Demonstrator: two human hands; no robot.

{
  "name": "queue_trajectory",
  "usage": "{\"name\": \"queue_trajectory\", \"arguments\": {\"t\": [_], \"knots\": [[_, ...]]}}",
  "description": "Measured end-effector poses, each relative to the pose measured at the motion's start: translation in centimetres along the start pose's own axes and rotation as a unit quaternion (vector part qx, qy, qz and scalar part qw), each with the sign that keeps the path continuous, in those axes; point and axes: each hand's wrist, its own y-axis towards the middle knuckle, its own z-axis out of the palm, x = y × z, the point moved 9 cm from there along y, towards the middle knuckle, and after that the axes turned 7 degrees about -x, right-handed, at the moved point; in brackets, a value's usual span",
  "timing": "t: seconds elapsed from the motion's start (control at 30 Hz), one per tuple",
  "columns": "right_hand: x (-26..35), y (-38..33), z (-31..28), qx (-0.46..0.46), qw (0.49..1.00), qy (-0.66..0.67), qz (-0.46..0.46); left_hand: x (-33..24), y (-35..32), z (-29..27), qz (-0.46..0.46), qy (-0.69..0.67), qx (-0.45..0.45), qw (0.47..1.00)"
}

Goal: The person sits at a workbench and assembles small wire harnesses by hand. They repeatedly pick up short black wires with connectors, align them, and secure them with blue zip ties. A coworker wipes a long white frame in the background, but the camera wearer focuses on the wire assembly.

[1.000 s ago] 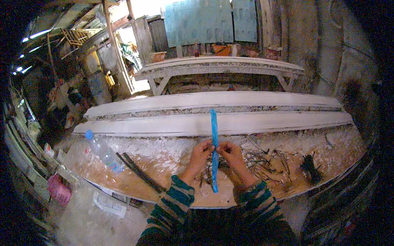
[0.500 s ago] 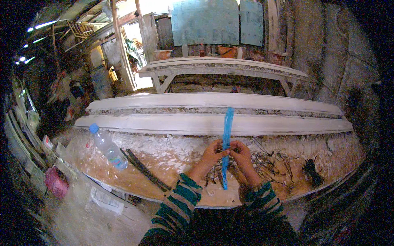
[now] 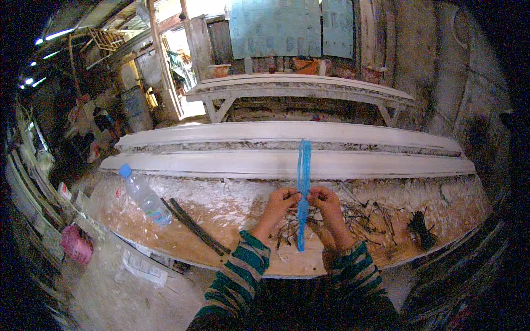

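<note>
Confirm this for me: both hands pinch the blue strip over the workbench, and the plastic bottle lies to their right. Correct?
Not quite. In the head view the left hand and right hand do pinch the blue strip over the workbench, but the plastic bottle lies to their left, not their right.

A long, thin blue plastic strip (image 3: 303,187) is stretching lengthwise across the plaster-crusted workbench (image 3: 221,207), its lower end hanging past dark wire scraps (image 3: 364,218).

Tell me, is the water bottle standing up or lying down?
Lying down. The bottle rests on its side on the workbench, blue cap pointing away from the person, left of the hands.
</note>
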Motion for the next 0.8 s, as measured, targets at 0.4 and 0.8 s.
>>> {"name": "queue_trajectory", "arguments": {"t": [0.4,0.8], "knots": [[-1.8,0.4,0.5,0.057,0.998,-0.038,0.008,0.6,0.3,-0.2,0.002,-0.093,-0.022,0.995],[-1.4,0.4,0.4,0.049,0.999,-0.003,-0.002,-0.1,-0.3,1.3,0.004,-0.074,0.046,0.996]]}}
